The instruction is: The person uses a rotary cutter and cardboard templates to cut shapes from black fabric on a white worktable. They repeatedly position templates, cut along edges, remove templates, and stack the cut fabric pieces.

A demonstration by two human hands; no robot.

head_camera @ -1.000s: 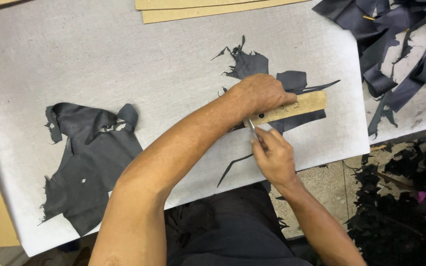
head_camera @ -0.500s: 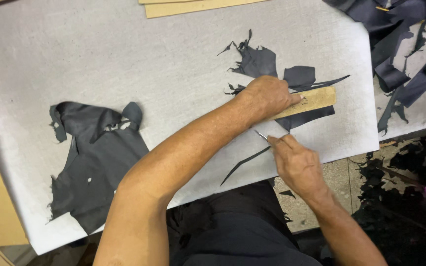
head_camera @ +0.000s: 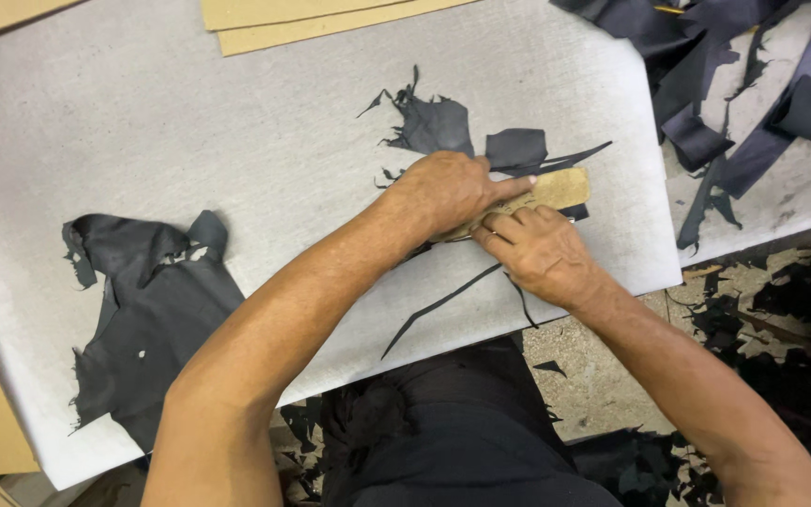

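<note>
the left hand (head_camera: pixel 448 192) lies flat over a tan cardboard pattern (head_camera: pixel 556 188), index finger stretched out along it and the other fingers pressed together, pinning it to a scrap of thin black leather (head_camera: pixel 513 150) near the right end of the desk (head_camera: pixel 190 122), close to its front edge. the right hand (head_camera: pixel 537 252) sits just beside it, touching the pattern's near side, fingers curled tight as if around a small tool; whatever they pinch is hidden, so i cannot tell what it is.

the black material looks light, limp and thin, with ragged edges and narrow offcuts (head_camera: pixel 443 305) trailing toward the front edge. it would likely shift or wrinkle if dragged, so it is best held down flat by broad pressure rather than pinched. the pattern looks stiff and light; pressing along its length suits it.

a larger black piece (head_camera: pixel 147 310) lies near the desk's left front corner, well apart. more tan boards (head_camera: pixel 312 21) lie at the far edge, and dark strips (head_camera: pixel 753 113) lie beyond the right edge.
</note>
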